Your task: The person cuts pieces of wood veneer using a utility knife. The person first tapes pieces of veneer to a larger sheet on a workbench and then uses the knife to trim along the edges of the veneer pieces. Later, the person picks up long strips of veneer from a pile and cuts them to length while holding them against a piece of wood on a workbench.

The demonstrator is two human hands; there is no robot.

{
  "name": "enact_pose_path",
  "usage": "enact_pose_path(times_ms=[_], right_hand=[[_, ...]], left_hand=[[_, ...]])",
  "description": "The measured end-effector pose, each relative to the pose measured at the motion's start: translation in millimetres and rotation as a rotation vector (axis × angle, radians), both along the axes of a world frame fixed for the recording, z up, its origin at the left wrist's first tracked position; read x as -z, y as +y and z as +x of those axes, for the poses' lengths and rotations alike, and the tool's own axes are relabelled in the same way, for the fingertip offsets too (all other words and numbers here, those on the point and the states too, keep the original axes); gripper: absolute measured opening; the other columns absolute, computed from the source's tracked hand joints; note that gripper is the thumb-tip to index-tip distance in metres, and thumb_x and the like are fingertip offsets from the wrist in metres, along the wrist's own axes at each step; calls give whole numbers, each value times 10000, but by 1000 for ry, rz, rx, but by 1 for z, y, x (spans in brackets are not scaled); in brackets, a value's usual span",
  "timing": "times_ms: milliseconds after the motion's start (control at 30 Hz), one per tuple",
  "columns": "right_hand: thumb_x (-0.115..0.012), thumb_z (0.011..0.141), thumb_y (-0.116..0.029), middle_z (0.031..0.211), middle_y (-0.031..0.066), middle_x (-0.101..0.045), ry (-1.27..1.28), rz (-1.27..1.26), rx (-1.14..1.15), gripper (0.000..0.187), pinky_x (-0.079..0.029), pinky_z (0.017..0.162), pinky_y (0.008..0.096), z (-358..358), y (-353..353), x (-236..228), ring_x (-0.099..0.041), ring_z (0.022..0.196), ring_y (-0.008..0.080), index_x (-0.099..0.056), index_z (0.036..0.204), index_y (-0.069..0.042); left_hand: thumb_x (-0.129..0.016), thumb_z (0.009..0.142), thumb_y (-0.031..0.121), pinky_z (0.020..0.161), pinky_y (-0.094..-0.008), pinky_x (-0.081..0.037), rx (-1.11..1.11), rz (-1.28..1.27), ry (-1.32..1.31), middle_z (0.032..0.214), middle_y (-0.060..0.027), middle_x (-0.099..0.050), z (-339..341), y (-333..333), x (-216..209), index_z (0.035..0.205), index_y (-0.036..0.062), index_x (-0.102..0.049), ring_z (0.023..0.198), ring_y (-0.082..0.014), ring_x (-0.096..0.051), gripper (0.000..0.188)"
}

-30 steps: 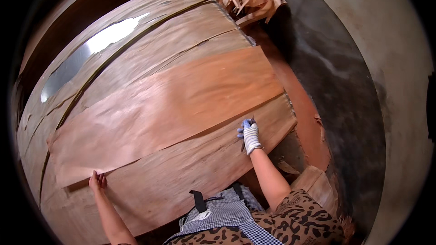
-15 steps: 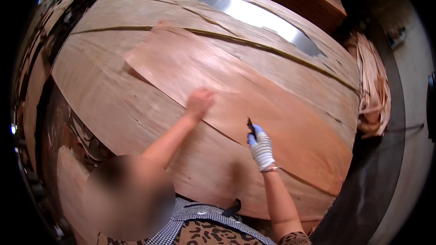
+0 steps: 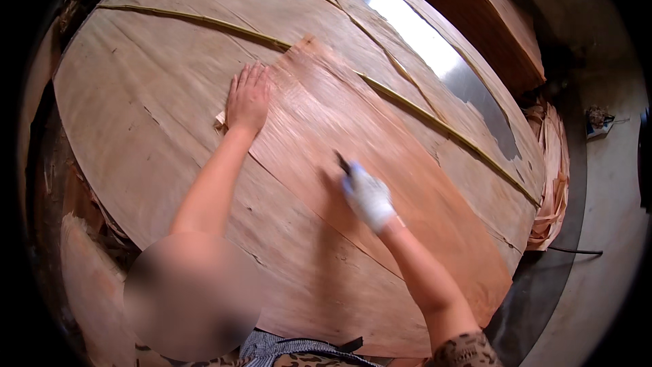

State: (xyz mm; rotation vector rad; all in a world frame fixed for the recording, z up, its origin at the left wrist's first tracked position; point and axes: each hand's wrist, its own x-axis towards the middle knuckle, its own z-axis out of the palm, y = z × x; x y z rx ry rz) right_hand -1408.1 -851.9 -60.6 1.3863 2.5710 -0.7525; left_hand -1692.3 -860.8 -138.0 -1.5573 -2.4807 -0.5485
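Observation:
A long reddish-brown wood veneer sheet [image 3: 421, 197] lies slantwise over paler veneer [image 3: 156, 156] that covers the broad work surface. My bare left hand [image 3: 248, 100] rests flat with fingers stretched out, at the sheet's far left edge. Just by its wrist, a small corner of veneer [image 3: 221, 119] sticks up. My right hand [image 3: 369, 198], in a white glove with bluish fingertips, is closed round a small black knife [image 3: 342, 162]. The knife's dark tip points up and left over the middle of the reddish sheet. Whether it touches the veneer I cannot tell.
Long narrow yellowish gaps [image 3: 435, 122] run across the pale veneer. Beyond them, a ragged opening shows a shiny grey surface [image 3: 435, 47]. A tall stack of veneer [image 3: 475, 13] stands at the back right. Loose veneer scraps [image 3: 551, 177] hang at the right edge.
My left hand has moved away from me and left to the sheet's far end, and now lies flat. My right hand with the knife has shifted a little left. The view has turned somewhat.

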Motion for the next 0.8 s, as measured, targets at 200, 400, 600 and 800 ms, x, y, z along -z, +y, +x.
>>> enact_pose_path(times_ms=[200, 400, 600, 800], right_hand=[[-301, 867, -142, 932, 211, -600, -103, 50, -55, 270, -464, 663, 462, -178, 44, 18, -602, 808, 358, -465, 1018, 10], [-357, 849, -146, 764, 192, -610, -274, -94, -179, 160, -452, 517, 457, -20, -28, 7, -608, 674, 341, -447, 932, -43], [-474, 825, -317, 628, 135, -597, -125, 236, -8, 218, -436, 415, 449, 364, -122, 9, -575, 506, 331, -510, 844, -103], [-356, 872, -244, 682, 147, -603, -342, -66, 97, 211, -428, 444, 436, 427, -139, 0, -595, 591, 310, -473, 803, -82]], left_hand=[[-414, 836, 200, 1016, -389, -239, 15, 36, 25, 1301, -66, -381, 2, 3, -14, 1189, 212, -482, 1232, -253, -303, 359], [-439, 838, 212, 991, -418, -263, 56, -30, 1, 1238, -137, -442, 4, 7, -10, 1202, 179, -484, 1191, -331, -348, 369], [-307, 908, 317, 974, -391, -279, 51, 32, 233, 1206, -189, -453, -36, 13, 15, 1201, 80, -457, 1170, -338, -355, 405], [-381, 883, 98, 1019, -352, -228, 657, 439, -622, 1325, -144, -347, 373, -20, -7, 1273, 7, -350, 1233, -266, -303, 401]])
